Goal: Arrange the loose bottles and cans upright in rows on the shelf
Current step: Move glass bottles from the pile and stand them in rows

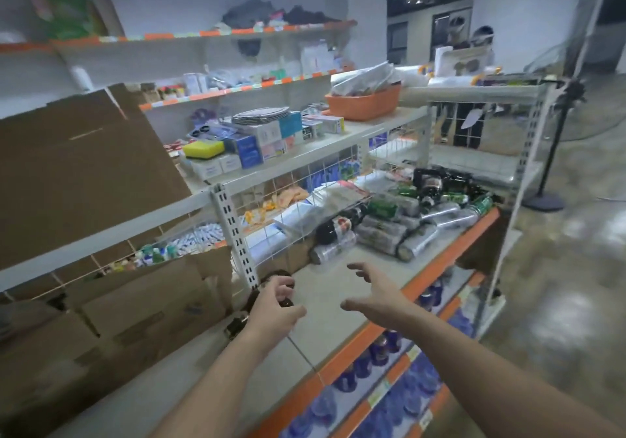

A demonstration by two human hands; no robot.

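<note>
Left hand [275, 305]: curled round dark bottle [253, 298]; likely to stand it upright;
Right hand [376, 292]: fingers spread, empty; likely reaching for toppled cans [382, 234] on shelf [338, 315]

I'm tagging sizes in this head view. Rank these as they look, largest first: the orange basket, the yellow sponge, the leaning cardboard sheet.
1. The leaning cardboard sheet, far the largest, though it is also nearest the camera.
2. The orange basket.
3. The yellow sponge.

cans [379, 234] on shelf [338, 305], boxes [142, 305] left
</note>
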